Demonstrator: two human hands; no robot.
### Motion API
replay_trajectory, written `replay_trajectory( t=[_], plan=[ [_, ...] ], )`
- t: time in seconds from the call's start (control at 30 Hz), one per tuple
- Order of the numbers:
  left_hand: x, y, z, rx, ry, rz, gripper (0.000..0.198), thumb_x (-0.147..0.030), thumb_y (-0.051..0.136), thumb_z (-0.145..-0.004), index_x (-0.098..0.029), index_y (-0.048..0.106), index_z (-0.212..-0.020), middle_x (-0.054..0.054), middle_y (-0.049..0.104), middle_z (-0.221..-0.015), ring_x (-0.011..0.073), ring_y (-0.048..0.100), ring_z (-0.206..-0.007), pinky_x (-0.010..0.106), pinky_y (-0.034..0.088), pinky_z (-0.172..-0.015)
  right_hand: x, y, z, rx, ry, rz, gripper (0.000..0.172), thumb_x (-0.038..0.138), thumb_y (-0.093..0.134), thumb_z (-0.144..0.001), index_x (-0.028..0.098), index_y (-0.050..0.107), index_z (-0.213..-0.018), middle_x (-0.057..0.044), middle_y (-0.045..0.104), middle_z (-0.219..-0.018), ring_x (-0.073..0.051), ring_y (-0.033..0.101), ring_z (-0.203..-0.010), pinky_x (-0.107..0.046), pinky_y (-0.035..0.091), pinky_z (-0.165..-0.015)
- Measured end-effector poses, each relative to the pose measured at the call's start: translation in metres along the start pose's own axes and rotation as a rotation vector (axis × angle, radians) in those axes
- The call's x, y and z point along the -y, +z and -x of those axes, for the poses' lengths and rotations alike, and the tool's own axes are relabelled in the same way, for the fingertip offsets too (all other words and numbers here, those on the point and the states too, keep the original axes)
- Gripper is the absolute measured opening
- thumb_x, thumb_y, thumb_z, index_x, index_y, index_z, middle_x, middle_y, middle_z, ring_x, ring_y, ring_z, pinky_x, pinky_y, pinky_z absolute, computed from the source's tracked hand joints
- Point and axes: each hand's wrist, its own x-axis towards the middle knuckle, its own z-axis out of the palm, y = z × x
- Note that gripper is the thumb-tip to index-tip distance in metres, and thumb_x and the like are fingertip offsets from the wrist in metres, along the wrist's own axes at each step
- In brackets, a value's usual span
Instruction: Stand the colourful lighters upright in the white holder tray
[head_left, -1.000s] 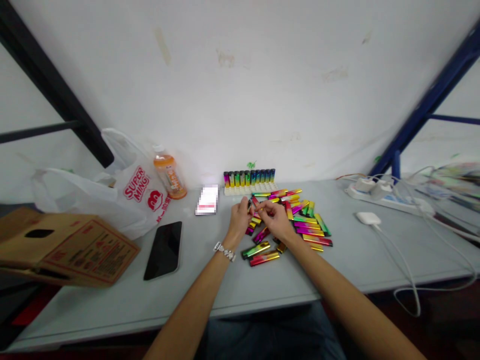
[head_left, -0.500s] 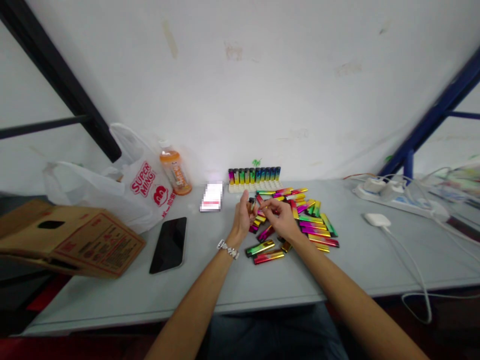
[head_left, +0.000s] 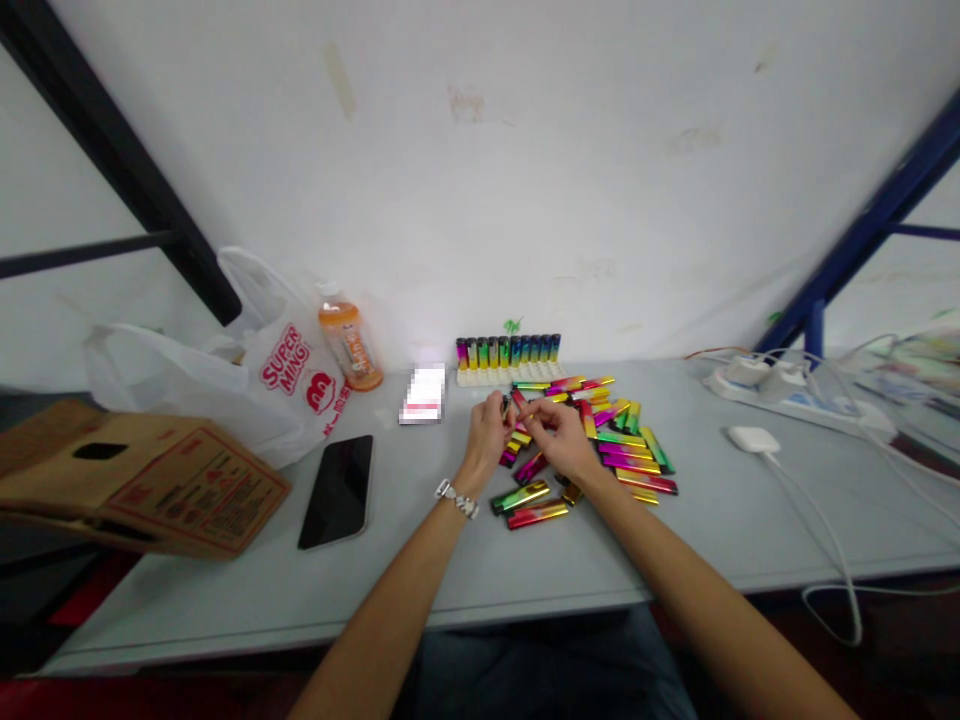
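Note:
My left hand [head_left: 486, 435], with a silver bracelet at the wrist, is closed around a lighter whose dark top [head_left: 507, 402] shows at the fingertips. Most of that lighter is hidden by the fingers. Close beside it, my right hand [head_left: 561, 437] has thumb and forefinger pinched together; what they hold is too small to make out. Below and around both hands lies a loose pile of shiny multicoloured lighters [head_left: 630, 464]. Behind the hands, a row of upright lighters [head_left: 504, 352] stands in the back of a white rack [head_left: 474, 378] with holes.
On the left are a cardboard box [head_left: 196, 485], a white plastic bag [head_left: 259, 400], an orange drink bottle [head_left: 351, 345] and a dark phone [head_left: 337, 490]. A bright-screened phone [head_left: 423, 393] lies left of the rack. A power strip [head_left: 806, 398] and white charger [head_left: 754, 440] with cables lie right.
My left fingers have curled in from a more upright position, covering more of the lighter. The right hand has stayed almost in place, still pinched. The pile and rack look the same.

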Motion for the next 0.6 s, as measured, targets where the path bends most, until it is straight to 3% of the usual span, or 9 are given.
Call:
replay_trajectory(
  t=[0.13,0.23,0.37,0.5,0.6],
  plan=[
    [0.000,0.000,0.001,0.039,-0.040,0.038,0.061,-0.066,0.037,-0.086,-0.018,0.041,-0.049,-0.007,0.025,-0.039,0.0048,0.021,-0.034,0.021,0.015,-0.039,0.007,-0.004,0.001,-0.090,-0.051,0.088,0.014,0.029,0.057,-0.083,0.018,0.066,-0.085,0.000,0.057,-0.067,-0.013,0.050,-0.060,-0.026,0.040,-0.059],
    [0.001,-0.001,0.000,0.119,-0.092,0.106,0.075,-0.084,0.023,-0.079,-0.018,0.044,-0.049,-0.006,0.025,-0.037,0.0051,0.020,-0.034,0.022,0.013,-0.038,0.014,-0.008,0.002,-0.147,-0.087,0.091,0.020,0.032,0.058,-0.085,0.018,0.067,-0.097,-0.004,0.063,-0.085,-0.015,0.055,-0.072,-0.027,0.043,-0.065],
    [0.001,0.000,-0.001,0.146,-0.077,0.142,0.083,-0.089,0.010,-0.076,-0.018,0.044,-0.049,-0.004,0.031,-0.038,0.0059,0.022,-0.035,0.023,0.014,-0.038,0.024,-0.010,-0.002,-0.079,-0.095,0.063,0.030,0.037,0.061,-0.087,0.020,0.065,-0.111,-0.004,0.063,-0.091,-0.014,0.055,-0.071,-0.027,0.044,-0.061],
    [0.004,0.002,-0.002,0.132,-0.073,0.140,0.080,-0.088,0.010,-0.077,-0.019,0.043,-0.051,-0.003,0.033,-0.040,0.0073,0.026,-0.037,0.024,0.017,-0.038,0.031,-0.009,-0.010,0.006,-0.115,0.069,0.023,0.037,0.065,-0.085,0.020,0.068,-0.101,-0.004,0.065,-0.088,-0.014,0.057,-0.072,-0.028,0.046,-0.063],
    [0.008,0.003,-0.003,0.160,-0.090,0.128,0.082,-0.088,0.008,-0.077,-0.019,0.048,-0.058,-0.002,0.038,-0.044,0.0090,0.031,-0.039,0.024,0.020,-0.039,0.032,-0.013,-0.018,0.105,-0.032,-0.014,0.024,0.039,0.066,-0.085,0.018,0.068,-0.095,-0.003,0.067,-0.081,-0.014,0.060,-0.067,-0.029,0.049,-0.062]
  ],
)
